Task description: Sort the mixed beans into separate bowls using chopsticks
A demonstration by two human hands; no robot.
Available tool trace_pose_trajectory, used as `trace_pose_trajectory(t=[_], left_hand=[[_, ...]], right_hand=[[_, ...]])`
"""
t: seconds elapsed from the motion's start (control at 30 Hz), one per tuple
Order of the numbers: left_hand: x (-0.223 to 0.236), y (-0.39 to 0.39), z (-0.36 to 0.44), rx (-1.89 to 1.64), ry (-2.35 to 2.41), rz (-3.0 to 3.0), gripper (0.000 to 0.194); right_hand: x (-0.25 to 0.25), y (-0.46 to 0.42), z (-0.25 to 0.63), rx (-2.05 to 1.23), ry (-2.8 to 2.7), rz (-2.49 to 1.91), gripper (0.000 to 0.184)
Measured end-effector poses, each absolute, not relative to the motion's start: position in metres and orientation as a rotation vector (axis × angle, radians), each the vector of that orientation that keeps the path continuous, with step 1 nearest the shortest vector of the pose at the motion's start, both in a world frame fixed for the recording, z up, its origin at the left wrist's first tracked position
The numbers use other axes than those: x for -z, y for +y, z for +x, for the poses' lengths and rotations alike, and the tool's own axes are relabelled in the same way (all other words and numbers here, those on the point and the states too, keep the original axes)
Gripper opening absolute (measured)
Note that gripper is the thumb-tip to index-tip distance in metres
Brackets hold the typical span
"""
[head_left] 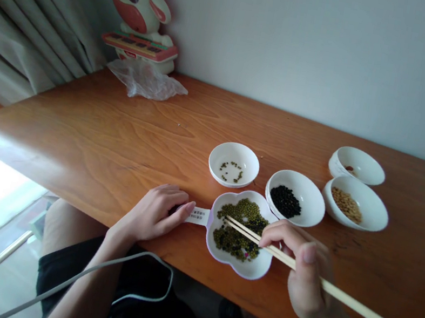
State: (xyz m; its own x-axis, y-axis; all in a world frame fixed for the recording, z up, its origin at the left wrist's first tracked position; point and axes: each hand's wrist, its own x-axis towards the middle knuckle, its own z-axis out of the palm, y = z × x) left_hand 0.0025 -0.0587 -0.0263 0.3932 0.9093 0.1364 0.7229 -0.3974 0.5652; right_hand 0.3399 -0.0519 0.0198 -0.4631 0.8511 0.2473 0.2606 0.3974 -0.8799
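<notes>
A pair of wooden chopsticks is gripped in my right hand, slanting down to the left. Their tips reach into a flower-shaped white dish with a lilac rim. Green beans and some black beans lie mixed in it, with a small pink spot among them. The tips are close together; whether a bean is between them I cannot tell. My left hand is closed around the dish's handle, which carries a white printed label. Behind the dish, a white bowl holds a few green beans.
Right of that, one bowl has black beans, another tan beans, and a third some brown pieces. A cow-shaped toy keyboard and crumpled clear plastic sit at the back left. A pale cable crosses my lap.
</notes>
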Motion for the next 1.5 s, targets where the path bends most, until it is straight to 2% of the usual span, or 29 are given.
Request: trace_pose_trajectory(t=[0.13, 0.33, 1.0, 1.3, 1.5], left_hand=[[0.027, -0.0586, 0.0025, -0.615, 1.412, 2.239, 0.041], [0.0255, -0.0587, 0.0036, -0.628, 1.405, 2.237, 0.042], [0.0255, -0.0593, 0.0031, -0.621, 1.417, 2.239, 0.043], [0.0263, -0.0589, 0.0031, -0.625, 1.419, 2.259, 0.043], [0.0259, -0.0591, 0.0036, -0.626, 1.423, 2.248, 0.042]], right_hand=[[-0.0176, -0.0516, 0.3369, -1.068, -1.959, -0.931, 0.066], [-0.0166, -0.0509, 0.3394, -1.052, -1.936, -0.954, 0.073], [-0.0174, -0.0522, 0.3353, -1.108, -1.964, -0.891, 0.076], [-0.0183, -0.0529, 0.3347, -1.029, -1.991, -0.918, 0.073], [-0.0163, -0.0547, 0.3359, -0.996, -1.915, -0.882, 0.078]])
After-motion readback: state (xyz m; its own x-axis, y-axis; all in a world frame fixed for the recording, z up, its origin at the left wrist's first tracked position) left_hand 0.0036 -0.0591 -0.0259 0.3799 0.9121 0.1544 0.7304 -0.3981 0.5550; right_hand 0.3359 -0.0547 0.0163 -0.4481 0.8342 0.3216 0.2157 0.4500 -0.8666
